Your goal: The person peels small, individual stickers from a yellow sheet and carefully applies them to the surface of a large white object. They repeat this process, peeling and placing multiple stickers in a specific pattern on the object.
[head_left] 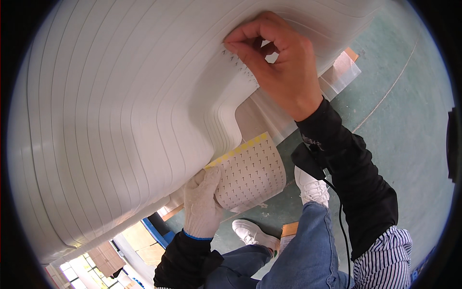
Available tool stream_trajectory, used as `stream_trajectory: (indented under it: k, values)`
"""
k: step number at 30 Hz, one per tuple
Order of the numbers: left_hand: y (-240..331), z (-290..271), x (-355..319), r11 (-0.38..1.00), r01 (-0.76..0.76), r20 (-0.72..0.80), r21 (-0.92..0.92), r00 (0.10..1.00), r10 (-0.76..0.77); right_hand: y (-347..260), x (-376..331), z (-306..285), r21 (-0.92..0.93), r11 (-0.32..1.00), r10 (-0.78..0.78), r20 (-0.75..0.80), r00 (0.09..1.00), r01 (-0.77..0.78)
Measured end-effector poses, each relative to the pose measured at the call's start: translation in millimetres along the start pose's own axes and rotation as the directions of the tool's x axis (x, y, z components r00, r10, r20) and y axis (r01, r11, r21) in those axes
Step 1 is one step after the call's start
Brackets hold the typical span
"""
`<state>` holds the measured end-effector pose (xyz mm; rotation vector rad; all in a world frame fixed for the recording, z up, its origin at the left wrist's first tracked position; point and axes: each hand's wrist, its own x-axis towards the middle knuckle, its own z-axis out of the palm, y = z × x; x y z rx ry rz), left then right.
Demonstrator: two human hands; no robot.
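Right hand (281,65), bare, fingers curled tight, thumb and forefinger pinched together on the upper edge of a white sheet (240,67) marked with small dark ticks, right where it meets the big stack of white curved panels (110,111). Left hand (202,202), in a white knit glove, closed around the lower sheet (250,173), thumb pressed over its near corner. That sheet bows out to the right of the gloved grip, thin and flexible, gridded with tiny marks, a strip of yellow squares (238,150) along its top edge. Above both grips, the panels run in smooth, ribbed, layered curves. Below, green floor (404,130) and white sneakers (313,188).
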<state>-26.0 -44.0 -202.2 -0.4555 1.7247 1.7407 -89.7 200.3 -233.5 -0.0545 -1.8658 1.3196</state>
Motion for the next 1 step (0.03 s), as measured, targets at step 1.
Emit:
stream_trajectory:
  k: [1]
  values:
    - [1.1, 1.1, -0.4, 1.0, -0.001, 0.002, -0.007, 1.0, 0.001, -1.4, -0.1, 0.3, -0.009, 1.0, 0.008, 0.001, 1.0, -0.008]
